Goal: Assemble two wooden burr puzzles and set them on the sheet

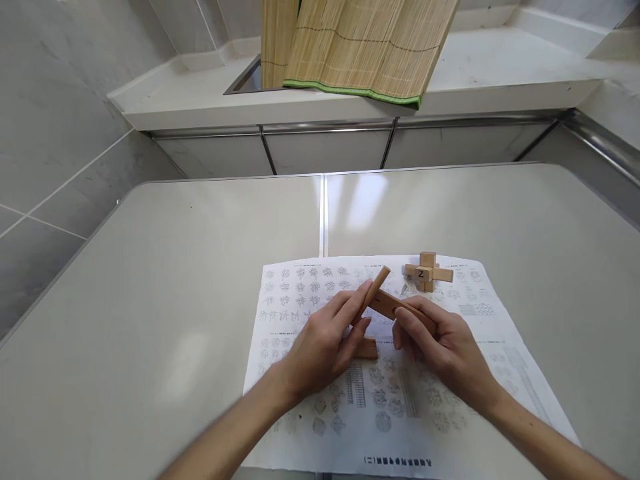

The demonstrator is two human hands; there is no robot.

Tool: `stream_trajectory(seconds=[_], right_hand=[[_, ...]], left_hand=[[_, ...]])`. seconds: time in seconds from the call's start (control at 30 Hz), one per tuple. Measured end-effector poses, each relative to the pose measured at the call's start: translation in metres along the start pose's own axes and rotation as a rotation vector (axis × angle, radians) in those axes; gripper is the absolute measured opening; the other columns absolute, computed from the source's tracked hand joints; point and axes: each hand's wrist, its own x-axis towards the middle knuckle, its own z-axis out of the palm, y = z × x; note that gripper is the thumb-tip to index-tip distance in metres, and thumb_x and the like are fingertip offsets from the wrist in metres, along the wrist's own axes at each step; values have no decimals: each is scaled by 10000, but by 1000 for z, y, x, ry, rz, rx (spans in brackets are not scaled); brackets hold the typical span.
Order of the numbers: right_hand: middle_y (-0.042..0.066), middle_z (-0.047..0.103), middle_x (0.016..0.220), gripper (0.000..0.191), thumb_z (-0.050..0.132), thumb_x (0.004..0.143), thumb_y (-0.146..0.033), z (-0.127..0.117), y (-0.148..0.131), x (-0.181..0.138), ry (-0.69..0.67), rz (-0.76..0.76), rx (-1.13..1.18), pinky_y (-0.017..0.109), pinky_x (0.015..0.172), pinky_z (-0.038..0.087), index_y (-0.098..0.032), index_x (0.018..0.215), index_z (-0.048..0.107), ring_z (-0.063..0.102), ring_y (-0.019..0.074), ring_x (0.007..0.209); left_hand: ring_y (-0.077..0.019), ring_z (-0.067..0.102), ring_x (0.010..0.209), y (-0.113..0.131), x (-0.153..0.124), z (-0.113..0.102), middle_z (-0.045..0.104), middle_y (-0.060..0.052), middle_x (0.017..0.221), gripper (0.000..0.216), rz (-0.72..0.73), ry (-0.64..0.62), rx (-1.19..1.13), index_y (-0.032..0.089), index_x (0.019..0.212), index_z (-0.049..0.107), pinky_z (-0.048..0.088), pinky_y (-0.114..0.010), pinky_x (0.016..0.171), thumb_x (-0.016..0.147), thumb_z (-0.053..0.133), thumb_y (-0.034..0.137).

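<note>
Over a printed sheet (295, 327), my left hand (327, 333) grips a slim wooden puzzle piece (377, 283) that points up and to the right. My right hand (440, 340) pinches a wider wooden puzzle piece (387, 305) with a dark mark on its face. The two pieces meet or cross between my hands; whether they interlock I cannot tell. Below my left fingers shows the end of another wooden piece (367, 349), the rest of it hidden by the hand. Beyond my right hand stands a small cross-shaped wooden puzzle (427, 273) marked with a letter like Z.
The sheet with many small diagrams lies on a pale table (150, 287), which has a seam (323, 213) down its middle. Behind the table runs a white counter (480, 67) with a bamboo mat (365, 50) hanging over its edge. Grey tiled wall (60, 120) borders the left.
</note>
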Motion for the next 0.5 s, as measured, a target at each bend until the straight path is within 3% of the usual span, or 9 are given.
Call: stream_trajectory(seconds=[0.23,0.5], right_hand=[[-17,636,649,313,553,1052,-514,6,4,-1,-26,16,61,266,517,465,-227,954,631,535,125,486],[-28,606,660,302,512,1072,-509,7,4,-2,-193,47,101,266,541,464,-228,987,585,536,130,529]], left_hand=[[-245,702,1102,-6,-5,16,686,-151,1315,792,143,88,219,258,1689,107,657,-411,870,1035,522,92],[-223,736,1023,-8,-3,16,741,-137,1207,749,257,159,319,187,1674,175,660,-387,809,1038,568,133]])
